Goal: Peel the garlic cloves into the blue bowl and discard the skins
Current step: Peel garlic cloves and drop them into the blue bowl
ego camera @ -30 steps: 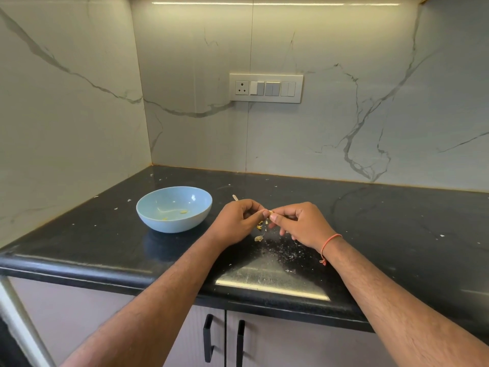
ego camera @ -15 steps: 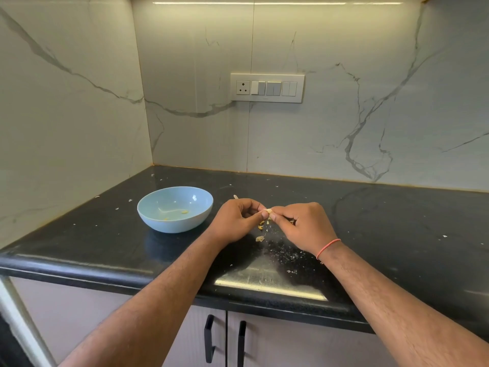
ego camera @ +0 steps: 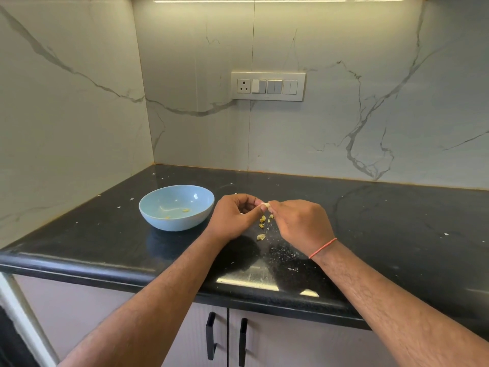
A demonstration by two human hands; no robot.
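Two hands meet over the counter [ego camera: 397, 234] — left hand [ego camera: 232, 215] and right hand [ego camera: 299, 221] both pinched on one garlic clove [ego camera: 266, 205], likely so skins [ego camera: 262, 223] drop below; blue bowl [ego camera: 148, 207] waits just beyond the left hand.

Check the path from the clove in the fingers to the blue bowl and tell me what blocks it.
Nothing visible blocks it. The garlic clove is pinched between the left hand and right hand; the blue bowl sits open just left of the left hand. Skin scraps lie on the countertop below the fingers, not toward the bowl.
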